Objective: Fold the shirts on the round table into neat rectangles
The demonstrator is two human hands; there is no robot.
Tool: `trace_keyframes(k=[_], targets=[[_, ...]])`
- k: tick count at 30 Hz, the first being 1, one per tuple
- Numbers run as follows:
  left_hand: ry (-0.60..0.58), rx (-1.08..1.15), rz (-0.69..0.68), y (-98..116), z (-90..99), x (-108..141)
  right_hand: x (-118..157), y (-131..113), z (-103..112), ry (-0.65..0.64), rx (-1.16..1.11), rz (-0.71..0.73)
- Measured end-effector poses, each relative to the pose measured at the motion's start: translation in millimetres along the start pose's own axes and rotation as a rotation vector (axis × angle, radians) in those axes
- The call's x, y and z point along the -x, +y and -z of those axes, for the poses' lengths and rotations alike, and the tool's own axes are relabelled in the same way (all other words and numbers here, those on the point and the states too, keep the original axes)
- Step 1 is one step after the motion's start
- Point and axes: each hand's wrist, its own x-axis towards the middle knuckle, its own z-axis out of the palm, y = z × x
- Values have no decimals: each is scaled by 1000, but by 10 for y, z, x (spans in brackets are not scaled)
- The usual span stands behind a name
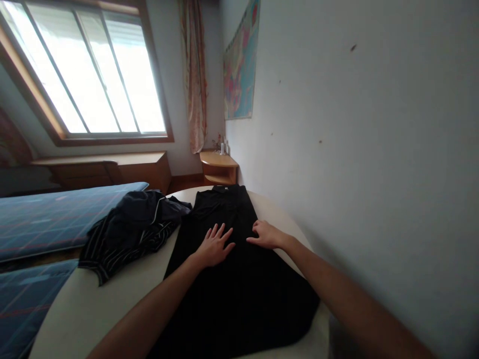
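A long black garment [232, 294] lies spread over the round pale table [112, 304], narrow at the far end and wide near me. A small pale label shows at its far end; whether it is a skirt or a dress I cannot tell. My left hand [215, 247] rests on its left part, palm down with fingers spread. At the right edge of the cloth is my right hand [265, 235], thumb stretched out and apart from the bent fingers, with no cloth visibly gripped.
Dark clothes with white stripes [130, 224] lie heaped on the table's left side. Beyond them are blue checked mattresses [45, 214]. A white wall [355, 174] runs close along the right. A corner shelf [219, 159] and a wooden cabinet [145, 159] stand at the back.
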Motion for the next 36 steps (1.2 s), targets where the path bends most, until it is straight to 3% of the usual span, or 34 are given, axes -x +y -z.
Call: trace_keyframes(k=[6, 10, 14, 17, 20, 22, 26, 28, 32, 36], targets=[[-74, -42, -49, 381, 152, 353, 366, -229, 214, -230, -58, 36], [-81, -17, -10, 359, 126, 543, 494, -362, 275, -337, -228, 95], [43, 76, -15, 220, 31, 632, 526, -463, 250, -415, -435, 126], [156, 176, -144, 171, 5, 683, 499, -476, 217, -544, -668, 89], [188, 256, -338, 213, 42, 744, 393, -418, 186, -685, -861, 56], [171, 274, -413, 272, 95, 782, 263, -345, 129, -519, -882, 25], [48, 245, -543, 408, 239, 876, -22, -144, -153, 182, -729, -29], [-30, 227, -587, 491, 311, 962, -96, -36, -325, 390, -656, 4], [-103, 218, -575, 722, 383, 1181, -75, 112, -521, 451, -545, 97], [-55, 238, -568, 1014, 293, 1313, -13, 130, -523, 450, -496, 123]])
